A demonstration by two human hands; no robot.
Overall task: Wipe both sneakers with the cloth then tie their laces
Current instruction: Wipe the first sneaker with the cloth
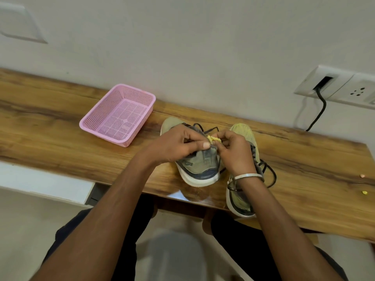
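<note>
Both hands (205, 148) pinching laces (205, 129) over a sneaker (199, 167) on a wooden table (60, 138) by a white wall (182, 47).

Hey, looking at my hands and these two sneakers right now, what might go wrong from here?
1. The right sneaker overhangs the table's front edge; your right hand or wrist may knock it off.
2. Its loose laces lie beside your wrist and may snag on the bangle.
3. The yellow cloth is bunched up between your fingers over the left sneaker, so the left hand may tie it into the laces.
</note>
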